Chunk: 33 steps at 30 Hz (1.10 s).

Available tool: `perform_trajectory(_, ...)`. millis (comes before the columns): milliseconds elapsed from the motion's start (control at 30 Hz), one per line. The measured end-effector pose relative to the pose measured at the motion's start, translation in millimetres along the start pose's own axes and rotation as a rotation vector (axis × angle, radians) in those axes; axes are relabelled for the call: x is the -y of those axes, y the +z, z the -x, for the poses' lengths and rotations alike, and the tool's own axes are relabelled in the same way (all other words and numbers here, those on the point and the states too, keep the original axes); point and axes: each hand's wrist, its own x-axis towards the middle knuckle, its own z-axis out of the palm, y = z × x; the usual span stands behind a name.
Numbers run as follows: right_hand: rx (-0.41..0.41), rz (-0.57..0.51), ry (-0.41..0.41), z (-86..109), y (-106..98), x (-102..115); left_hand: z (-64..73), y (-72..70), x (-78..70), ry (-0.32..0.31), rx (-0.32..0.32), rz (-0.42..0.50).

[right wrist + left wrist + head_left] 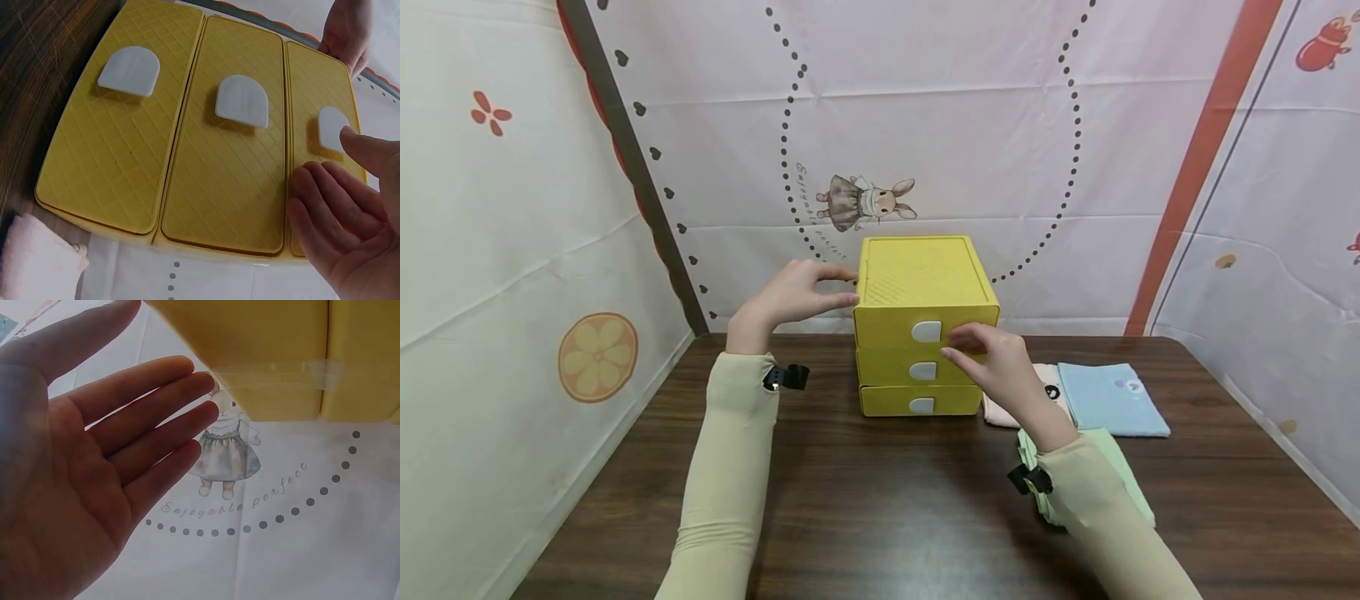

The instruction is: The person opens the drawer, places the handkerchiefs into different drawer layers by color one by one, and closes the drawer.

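Note:
A yellow three-drawer box (925,271) stands on the table, each drawer closed and fitted with a white rounded handle. My left hand (797,292) is at the box's upper left edge, with thumb and fingers stretched toward its side. In the left wrist view the palm faces the camera and holds nothing. My right hand (996,358) hovers before the right part of the top drawer. Its fingers are loosely bent, with the thumb tip close to the top handle (330,129) in the right wrist view. Nothing is in this hand either.
Right of the box lie a folded pink cloth (1000,412) and a folded blue cloth (1112,400). A green cloth (1120,467) lies nearer, partly under my right forearm in the head view. A printed curtain (925,125) hangs behind the dark wooden table (865,517).

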Motion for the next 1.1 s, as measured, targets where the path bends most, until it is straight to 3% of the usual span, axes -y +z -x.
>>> perform_trajectory(733,-0.068,-0.022,0.045,-4.0,14.4,4.9,-3.0,-1.1,2.3,-0.023,0.010,0.073)
perform_trajectory(1100,-0.104,-0.035,0.109,-5.3,20.2,7.7,-5.4,-0.4,3.6,-0.030,0.006,0.092)
